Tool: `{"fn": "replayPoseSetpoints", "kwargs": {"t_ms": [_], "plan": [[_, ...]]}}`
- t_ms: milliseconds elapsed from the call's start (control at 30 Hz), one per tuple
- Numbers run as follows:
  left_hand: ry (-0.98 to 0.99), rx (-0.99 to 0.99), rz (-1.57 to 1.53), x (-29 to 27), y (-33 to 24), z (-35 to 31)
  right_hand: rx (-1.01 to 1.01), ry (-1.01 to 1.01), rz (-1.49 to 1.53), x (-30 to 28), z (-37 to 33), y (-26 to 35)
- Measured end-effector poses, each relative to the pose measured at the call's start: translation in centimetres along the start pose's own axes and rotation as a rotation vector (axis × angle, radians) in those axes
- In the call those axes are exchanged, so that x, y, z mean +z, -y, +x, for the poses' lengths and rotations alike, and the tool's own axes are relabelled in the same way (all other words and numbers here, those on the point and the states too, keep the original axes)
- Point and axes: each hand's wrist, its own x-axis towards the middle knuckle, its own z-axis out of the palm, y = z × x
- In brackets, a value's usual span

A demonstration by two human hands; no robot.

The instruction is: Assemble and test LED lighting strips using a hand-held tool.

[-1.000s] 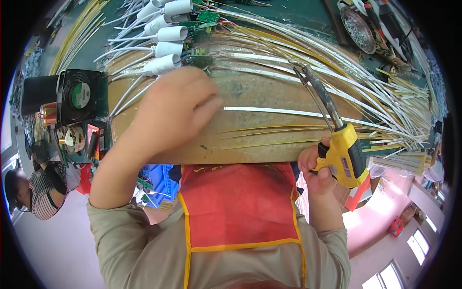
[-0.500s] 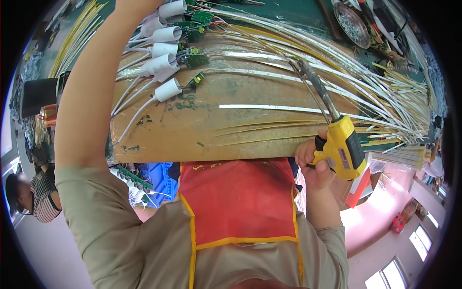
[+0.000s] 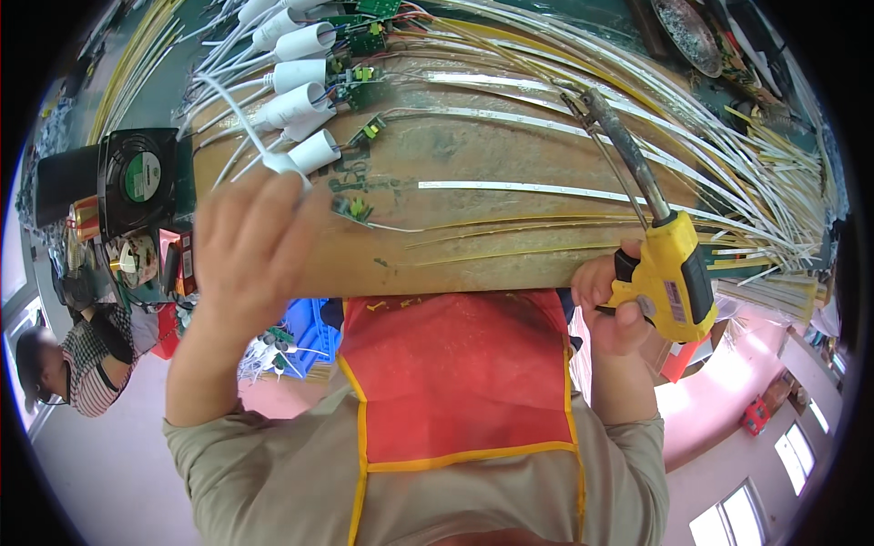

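Note:
My left hand (image 3: 255, 246), fingers closed, holds a white cylindrical plug housing (image 3: 288, 165) over the left part of the board; the fingers hide most of it. A white cable curves up from the housing, and a small green circuit board (image 3: 353, 210) shows to the right of my fingers. In my right hand (image 3: 612, 305) is a yellow and black soldering gun (image 3: 672, 280), its dark metal tip pointing up and away. Beyond my left hand several similar white housings (image 3: 300, 73) lie in a row, wired to small circuit boards. A white LED strip (image 3: 519, 189) lies across the middle.
A brown work board (image 3: 382, 264) covers the near part of the green table. Bundled white and yellow strips (image 3: 765, 191) fill the right side. A black fan (image 3: 141, 177) stands at the left, a metal dish (image 3: 687, 36) at the far right. Another person (image 3: 86, 364) sits at left.
My left hand has come back from the far row toward me, bringing a white housing with cable and circuit board. The soldering gun has shifted slightly right.

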Motion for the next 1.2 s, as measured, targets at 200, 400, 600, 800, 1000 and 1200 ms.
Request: {"fn": "replayPoseSetpoints", "kwargs": {"t_ms": [200, 400, 600, 800, 1000, 1200], "plan": [[0.052, -0.117, -0.122, 1.9, -1.6, -1.6, 0.005, -0.022, -0.053, -0.2, 0.0, 0.0], [-0.033, -0.197, -0.35, 3.1, -3.5, 0.9, 0.001, -0.024, -0.073, -0.2, 0.1, 0.0], [-0.051, -0.194, -0.336, 4.6, -3.7, 1.4, -0.004, -0.02, -0.07, -0.1, -0.1, 0.0], [-0.088, -0.184, -0.397, 5.5, -3.5, 1.3, -0.001, -0.001, -0.074, -0.2, 0.0, 0.0], [-0.158, -0.089, -0.412, 6.2, -3.1, 1.3, 0.02, -0.014, -0.081, 0.2, -0.1, 0.2], [-0.128, -0.071, -0.509, 6.3, -2.8, 1.8, 0.085, 0.035, -0.117, 0.5, -0.5, 0.4]]}}
